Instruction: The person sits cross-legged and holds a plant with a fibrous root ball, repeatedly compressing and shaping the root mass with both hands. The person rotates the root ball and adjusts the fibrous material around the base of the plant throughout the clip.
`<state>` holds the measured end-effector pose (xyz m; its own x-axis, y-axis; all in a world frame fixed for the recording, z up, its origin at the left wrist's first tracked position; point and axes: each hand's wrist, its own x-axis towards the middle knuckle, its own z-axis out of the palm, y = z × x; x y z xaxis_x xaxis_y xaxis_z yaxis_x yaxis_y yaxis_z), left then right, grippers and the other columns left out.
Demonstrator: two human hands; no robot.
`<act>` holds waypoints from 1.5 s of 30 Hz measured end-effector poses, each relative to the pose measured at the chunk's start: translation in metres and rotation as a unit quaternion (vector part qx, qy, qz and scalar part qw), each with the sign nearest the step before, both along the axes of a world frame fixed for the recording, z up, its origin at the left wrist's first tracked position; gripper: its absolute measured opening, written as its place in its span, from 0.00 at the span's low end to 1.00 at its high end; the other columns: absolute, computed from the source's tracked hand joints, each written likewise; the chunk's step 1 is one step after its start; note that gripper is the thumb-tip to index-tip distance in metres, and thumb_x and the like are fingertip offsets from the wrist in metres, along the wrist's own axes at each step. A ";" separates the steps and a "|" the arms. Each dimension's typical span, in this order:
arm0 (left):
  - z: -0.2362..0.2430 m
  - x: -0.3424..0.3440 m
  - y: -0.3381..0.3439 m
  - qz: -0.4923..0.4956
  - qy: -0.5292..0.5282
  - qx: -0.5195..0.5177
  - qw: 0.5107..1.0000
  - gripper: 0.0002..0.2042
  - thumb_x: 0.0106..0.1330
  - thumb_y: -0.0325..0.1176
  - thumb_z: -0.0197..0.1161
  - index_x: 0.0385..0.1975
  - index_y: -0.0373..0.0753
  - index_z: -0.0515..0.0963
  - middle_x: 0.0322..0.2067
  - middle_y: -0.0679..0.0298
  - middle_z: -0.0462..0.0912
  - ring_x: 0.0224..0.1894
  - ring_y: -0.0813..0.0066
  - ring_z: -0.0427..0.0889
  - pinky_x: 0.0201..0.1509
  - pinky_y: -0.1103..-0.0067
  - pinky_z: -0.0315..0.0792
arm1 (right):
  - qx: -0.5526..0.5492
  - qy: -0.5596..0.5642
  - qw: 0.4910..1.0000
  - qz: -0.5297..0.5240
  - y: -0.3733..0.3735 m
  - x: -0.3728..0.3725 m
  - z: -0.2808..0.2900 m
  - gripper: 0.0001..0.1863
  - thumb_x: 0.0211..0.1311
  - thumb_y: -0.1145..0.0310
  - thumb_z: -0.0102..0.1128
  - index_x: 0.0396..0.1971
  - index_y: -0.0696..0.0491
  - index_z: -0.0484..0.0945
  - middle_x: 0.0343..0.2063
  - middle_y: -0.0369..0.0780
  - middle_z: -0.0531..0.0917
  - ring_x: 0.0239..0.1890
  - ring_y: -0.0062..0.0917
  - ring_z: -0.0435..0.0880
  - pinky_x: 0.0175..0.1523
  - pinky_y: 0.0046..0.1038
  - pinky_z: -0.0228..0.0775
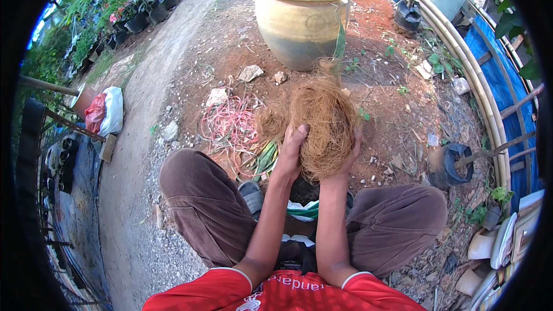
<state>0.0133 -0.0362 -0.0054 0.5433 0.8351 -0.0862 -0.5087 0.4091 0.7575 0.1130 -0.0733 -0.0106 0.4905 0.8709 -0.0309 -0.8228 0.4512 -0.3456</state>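
Note:
A big loose clump of brown coconut fibre (325, 126) is held up between my two hands, above the ground in front of me. My left hand (291, 152) is closed on its left side, with the thumb lying along the near face. On the opposite side my right hand (350, 158) grips the clump, its fingers mostly hidden behind the strands. Smaller tufts of fibre (271, 123) show just left of the clump. Below my wrists, between my feet, is dark soil (303, 189) in a white and green sack (303, 212), partly covered by my forearms.
Beyond the fibre stands a large glazed pot (296, 29). Tangled pink string (230, 121) and green striped leaves (266, 158) lie to the left. Stones (251, 73) dot the reddish soil. On the right are a black planter bag (450, 164) and a bamboo rail (481, 80).

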 end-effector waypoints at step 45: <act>0.078 -0.028 -0.004 0.071 0.253 0.483 0.835 0.06 0.53 0.25 0.77 0.28 0.36 0.86 0.25 0.64 0.85 0.28 0.76 0.82 0.34 0.79 0.74 | -0.054 0.007 0.997 -0.053 -0.002 0.012 0.009 0.35 0.72 0.41 0.36 0.67 0.51 0.67 0.59 0.47 0.77 0.56 0.41 0.80 0.57 0.45 0.77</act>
